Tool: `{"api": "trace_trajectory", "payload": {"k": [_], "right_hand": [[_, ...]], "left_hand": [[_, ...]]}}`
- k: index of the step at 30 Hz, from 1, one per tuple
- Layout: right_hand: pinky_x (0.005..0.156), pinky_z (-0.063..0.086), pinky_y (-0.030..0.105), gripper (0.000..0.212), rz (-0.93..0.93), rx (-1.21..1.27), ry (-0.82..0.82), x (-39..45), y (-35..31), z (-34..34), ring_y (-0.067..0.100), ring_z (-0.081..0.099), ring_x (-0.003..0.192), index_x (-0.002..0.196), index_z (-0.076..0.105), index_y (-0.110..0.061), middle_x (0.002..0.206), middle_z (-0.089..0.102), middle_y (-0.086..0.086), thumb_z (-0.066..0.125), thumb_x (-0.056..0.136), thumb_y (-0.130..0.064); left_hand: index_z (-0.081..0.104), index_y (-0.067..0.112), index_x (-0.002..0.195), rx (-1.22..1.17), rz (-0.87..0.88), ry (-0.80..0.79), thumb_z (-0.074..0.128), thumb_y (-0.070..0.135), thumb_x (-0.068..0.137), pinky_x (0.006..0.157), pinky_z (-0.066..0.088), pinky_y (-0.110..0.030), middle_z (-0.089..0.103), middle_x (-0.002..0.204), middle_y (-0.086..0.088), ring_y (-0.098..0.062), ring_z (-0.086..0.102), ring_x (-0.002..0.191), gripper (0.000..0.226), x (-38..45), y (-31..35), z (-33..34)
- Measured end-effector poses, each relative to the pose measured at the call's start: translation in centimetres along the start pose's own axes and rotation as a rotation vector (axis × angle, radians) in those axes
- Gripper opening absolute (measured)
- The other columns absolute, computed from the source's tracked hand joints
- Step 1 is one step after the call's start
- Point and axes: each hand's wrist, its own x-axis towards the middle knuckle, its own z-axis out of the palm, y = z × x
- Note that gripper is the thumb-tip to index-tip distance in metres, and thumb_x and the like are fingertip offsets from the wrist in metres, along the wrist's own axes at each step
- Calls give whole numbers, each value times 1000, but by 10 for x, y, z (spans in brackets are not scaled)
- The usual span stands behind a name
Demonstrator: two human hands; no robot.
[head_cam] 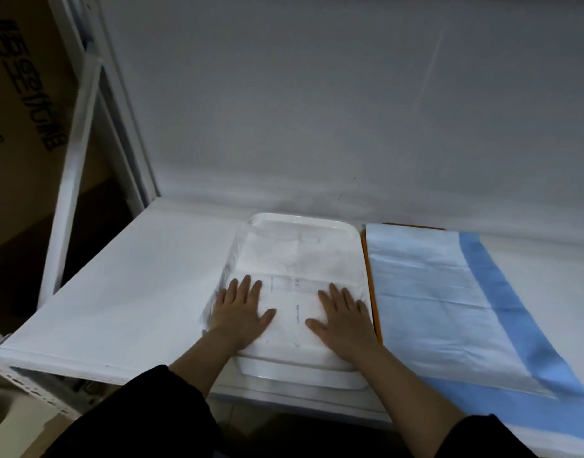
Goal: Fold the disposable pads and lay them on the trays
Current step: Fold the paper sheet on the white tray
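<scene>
Both hands lay flat, fingers straight and spread, holding nothing: the left hand [242, 309] pressed the near-left part of the white folded pad [297, 276] and the right hand [345, 317] its near-right part. The pad lay inside the white tray [350, 233], which serves as the landmark here, and covered most of the tray floor. The likeliest fault, judged from this position, was that the light, springy pad would lift or unfold at its far end once the palms came away, since only the near half was held down. A second risk was misalignment: the pad's left edge appeared to ride up over the tray's left rim, so a sideways push could have crumpled it or nudged the tray toward the table edge [118, 375] on its near side. The pad looked thin, soft and faintly quilted, with visible fold creases crossing it and small printed marks near its centre that were too small to read. Just to the right of the tray, a blue pad [432, 302] with a darker blue border lay spread open over an orange tray [369, 269], of which only the left rim showed.
</scene>
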Motion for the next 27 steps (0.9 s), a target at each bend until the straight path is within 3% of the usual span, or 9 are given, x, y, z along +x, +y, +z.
{"api": "trace_trajectory", "payload": {"k": [4,8,11,16,20,22,23,25,27], "right_hand": [[115,15,39,62,-137,-36,-8,-16,4,-21,20,9,145,150,19,-23,160,5,0,39,97,-46],[113,21,37,63,-291,-108,-96,-35,12,-29,18,14,144,150,21,-25,159,8,-3,44,95,-45],[112,25,37,64,-310,-200,-113,-44,16,-34,21,20,142,150,22,-23,159,12,0,47,94,-41],[104,36,42,65,-327,-369,-164,-48,16,-38,31,37,131,150,19,-22,154,22,11,49,93,-14],[102,37,42,64,-297,-428,-107,-47,15,-35,32,40,129,150,15,-18,152,25,13,46,95,-7],[74,46,31,49,-339,-400,67,-46,14,-35,26,59,105,138,43,-15,128,54,13,55,90,-9],[52,37,24,38,-366,-399,186,-46,13,-36,20,66,79,114,62,-16,98,67,8,71,78,-12],[40,11,17,36,-385,-434,286,-45,14,-38,11,50,34,60,65,-20,47,54,-4,90,36,-12],[39,10,16,40,-366,-401,374,-47,13,-41,10,41,25,50,57,-21,37,45,-5,90,29,-10]], "left_hand": [[26,12,142,-63,125,45,41,39,93,109,30,-39,23,149,-12,-30,23,140,59,-14,12,-21],[7,24,152,-36,264,-148,42,40,97,117,20,-42,2,160,-4,-24,3,147,67,-34,27,-30],[5,31,152,-36,293,-233,43,43,96,117,18,-47,-2,160,-1,-26,-2,147,68,-44,40,-30],[6,31,152,-14,305,-255,43,45,96,116,17,-46,-3,161,0,-23,-4,147,68,-52,57,-28],[7,30,152,-6,292,-254,43,45,95,116,18,-46,-3,161,0,-24,-4,147,69,-54,60,-26],[8,30,152,-27,292,-241,46,46,94,116,19,-44,0,161,-1,-23,0,148,70,-55,61,-26],[9,31,152,-45,297,-230,47,45,94,116,20,-43,2,161,-1,-22,3,148,71,-54,61,-26],[12,33,151,-54,314,-182,49,43,93,115,23,-39,8,160,0,-19,11,147,70,-54,63,-26],[19,31,150,-51,328,-87,47,33,95,112,29,-35,20,157,0,-18,22,144,62,-52,67,-26]]}}
